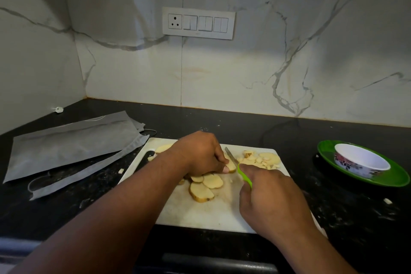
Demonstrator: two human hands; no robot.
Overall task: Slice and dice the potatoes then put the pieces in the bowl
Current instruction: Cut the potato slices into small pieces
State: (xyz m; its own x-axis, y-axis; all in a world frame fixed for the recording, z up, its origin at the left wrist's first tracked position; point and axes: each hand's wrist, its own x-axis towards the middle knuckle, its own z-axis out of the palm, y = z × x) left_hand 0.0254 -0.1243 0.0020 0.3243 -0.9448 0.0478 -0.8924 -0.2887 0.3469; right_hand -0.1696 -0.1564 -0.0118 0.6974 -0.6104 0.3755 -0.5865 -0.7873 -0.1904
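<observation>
- The left hand [200,153] hides most of the potato piece [231,165] on the cutting board [213,213].
- The right hand [271,200] covers most of the knife [233,160] handle.

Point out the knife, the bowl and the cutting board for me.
knife [244,177], head view, on its green handle.
bowl [355,165], head view, on its floral outer wall.
cutting board [200,213], head view, on a bare near part.

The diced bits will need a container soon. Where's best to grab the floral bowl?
Probably grip the floral bowl by its rim, from above on its left side: it stands upright and empty on the green plate, whose broad edge blocks low side approaches.
</observation>
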